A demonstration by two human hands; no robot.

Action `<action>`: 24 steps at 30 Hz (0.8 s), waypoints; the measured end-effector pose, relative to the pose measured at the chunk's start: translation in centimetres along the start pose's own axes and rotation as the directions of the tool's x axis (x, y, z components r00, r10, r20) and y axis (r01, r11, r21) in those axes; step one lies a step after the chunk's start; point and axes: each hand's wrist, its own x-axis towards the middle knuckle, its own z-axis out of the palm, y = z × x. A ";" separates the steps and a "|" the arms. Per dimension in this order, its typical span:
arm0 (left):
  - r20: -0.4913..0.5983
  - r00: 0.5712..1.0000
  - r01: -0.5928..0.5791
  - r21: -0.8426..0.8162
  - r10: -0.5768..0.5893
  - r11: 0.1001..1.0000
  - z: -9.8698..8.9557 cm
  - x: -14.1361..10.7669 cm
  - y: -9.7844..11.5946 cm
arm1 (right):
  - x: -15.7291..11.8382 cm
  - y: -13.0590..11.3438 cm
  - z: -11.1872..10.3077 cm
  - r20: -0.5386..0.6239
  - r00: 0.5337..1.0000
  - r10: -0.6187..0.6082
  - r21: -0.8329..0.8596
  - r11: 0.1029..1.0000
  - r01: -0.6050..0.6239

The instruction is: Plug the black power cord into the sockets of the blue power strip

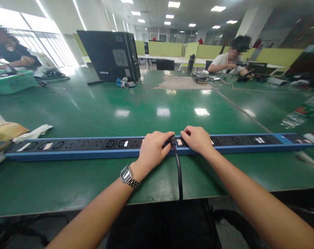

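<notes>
A long blue power strip (126, 153) with a black face and several sockets lies across the green table. My left hand (157, 147), below which a silver watch (126, 174) sits on the wrist, grips a black plug (173, 140) between thumb and fingers at the middle of the strip. From the plug a black cable (179, 173) hangs down over the table's front edge. Just right of the plug, my right hand (197, 139) rests on the strip with its fingers curled together; whether anything is between them is hidden.
On the green table (100, 107) stand a black computer case (110, 57), with gloves (125, 83) beside it, and a green basket (14, 83). A plastic bottle (303, 110) lies right. Bags (9, 131) lie left. Two people sit at the far left and back right.
</notes>
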 end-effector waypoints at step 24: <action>0.019 1.000 -0.011 0.303 0.006 0.953 0.8 -1.5 -0.2 | -4.3 -6.2 -1.5 0.247 0.968 0.047 0.692 0.691 -0.211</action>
